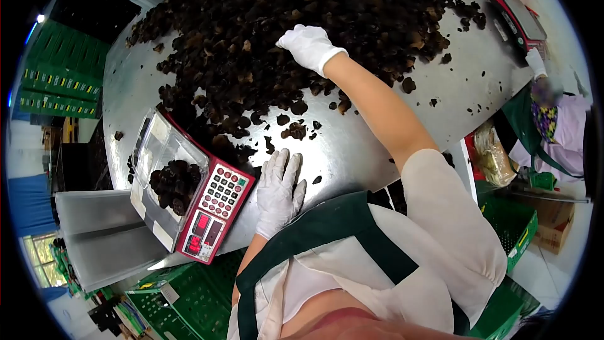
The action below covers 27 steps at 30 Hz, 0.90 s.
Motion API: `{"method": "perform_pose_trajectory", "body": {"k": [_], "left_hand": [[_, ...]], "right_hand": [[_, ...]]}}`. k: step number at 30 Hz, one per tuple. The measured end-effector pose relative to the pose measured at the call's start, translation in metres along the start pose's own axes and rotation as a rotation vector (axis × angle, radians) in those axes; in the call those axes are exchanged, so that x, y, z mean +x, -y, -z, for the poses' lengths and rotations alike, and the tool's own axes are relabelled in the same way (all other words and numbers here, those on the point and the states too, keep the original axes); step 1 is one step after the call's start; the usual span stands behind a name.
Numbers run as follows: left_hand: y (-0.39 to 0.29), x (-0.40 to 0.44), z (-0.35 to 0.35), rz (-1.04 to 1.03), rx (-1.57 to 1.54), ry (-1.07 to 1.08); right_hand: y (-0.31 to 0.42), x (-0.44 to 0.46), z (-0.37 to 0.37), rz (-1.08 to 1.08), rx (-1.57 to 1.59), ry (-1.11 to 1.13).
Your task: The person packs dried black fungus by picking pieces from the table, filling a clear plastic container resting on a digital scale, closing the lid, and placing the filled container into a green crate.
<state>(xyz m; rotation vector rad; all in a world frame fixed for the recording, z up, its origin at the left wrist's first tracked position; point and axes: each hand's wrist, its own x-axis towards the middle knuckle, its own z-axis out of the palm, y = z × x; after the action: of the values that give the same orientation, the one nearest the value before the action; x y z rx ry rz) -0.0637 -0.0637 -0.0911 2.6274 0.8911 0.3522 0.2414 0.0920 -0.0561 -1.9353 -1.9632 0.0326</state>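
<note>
My left hand (277, 194), in a white glove, lies flat on the metal table with fingers stretched out, beside a red digital scale (221, 196). On the scale's pan stands a clear plastic container (165, 151) holding a clump of dark wood ear mushrooms (176, 186). My right hand (309, 48), also white-gloved, reaches far forward over a big heap of dark brown wood ear mushrooms (245, 12). Its fingers are curled closed at the heap's surface; whatever they hold, if anything, is hidden.
Loose mushroom pieces lie scattered on the metal table (352, 145). At the right, a co-worker's gloved hand (536, 63) is near a second red scale (517, 20). Green crates (189, 296) stand below the table, more crates (63, 69) are stacked left, and a grey bin (104, 233) adjoins the scale.
</note>
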Motion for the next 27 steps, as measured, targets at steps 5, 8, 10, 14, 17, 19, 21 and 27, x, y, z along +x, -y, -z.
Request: {"method": "perform_pose_trajectory", "body": {"k": [5,8,10,14,17,19,21,27], "left_hand": [[0.001,0.001,-0.002,0.022,-0.009,-0.011],[0.003,0.001,0.000,0.003,-0.006,-0.007],[0.004,0.001,-0.001,-0.005,0.000,-0.007],[0.007,0.000,-0.005,-0.016,0.001,-0.018],[0.007,0.001,-0.003,-0.019,-0.014,-0.015],[0.007,0.000,-0.005,-0.014,-0.007,-0.005],[0.008,0.000,-0.005,-0.023,0.014,-0.002],[0.004,0.000,-0.001,0.007,-0.037,-0.024]], "right_hand": [[-0.010,-0.008,0.024,-0.216,0.420,-0.057],[-0.029,-0.054,0.047,-0.266,0.889,-0.313],[-0.042,-0.100,0.082,-0.404,1.007,-0.231],[-0.077,-0.226,0.136,-0.646,0.838,0.143],[-0.075,-0.304,0.161,-0.840,0.881,0.453],[-0.054,-0.295,0.169,-0.775,0.699,0.422],[-0.039,-0.275,0.156,-0.546,0.455,0.295],[-0.020,-0.134,0.047,-0.232,0.119,-0.003]]}}
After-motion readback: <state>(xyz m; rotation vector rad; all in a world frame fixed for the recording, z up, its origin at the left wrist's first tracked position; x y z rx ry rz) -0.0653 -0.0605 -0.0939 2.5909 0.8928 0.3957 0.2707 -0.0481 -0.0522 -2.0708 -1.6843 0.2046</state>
